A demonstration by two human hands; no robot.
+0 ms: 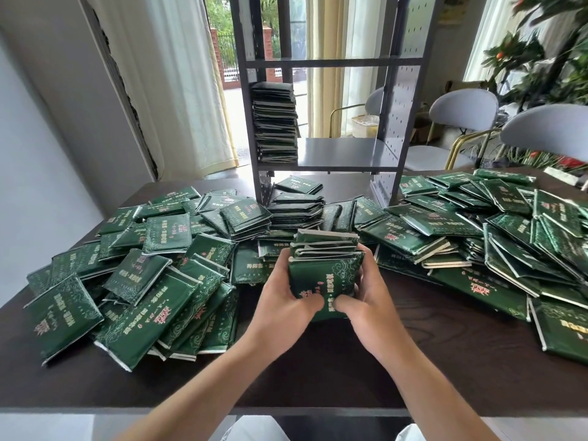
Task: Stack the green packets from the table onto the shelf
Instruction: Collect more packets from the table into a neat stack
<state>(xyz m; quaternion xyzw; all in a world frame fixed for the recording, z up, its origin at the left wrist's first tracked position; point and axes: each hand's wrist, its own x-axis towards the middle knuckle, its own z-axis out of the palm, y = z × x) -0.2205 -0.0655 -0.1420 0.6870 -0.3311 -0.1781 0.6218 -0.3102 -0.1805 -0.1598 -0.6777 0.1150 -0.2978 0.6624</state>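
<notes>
I hold a bundle of several green packets upright in front of me, just above the dark table. My left hand clasps its left side and my right hand its right side, thumbs on the front packet. Loose green packets lie heaped on the left and on the right. A grey metal shelf stands at the table's far middle. On its left side rests a tall stack of packets.
A small neat pile of packets sits right in front of the shelf's base. Grey chairs and plants stand at the back right. Curtains and a glass door lie behind the shelf.
</notes>
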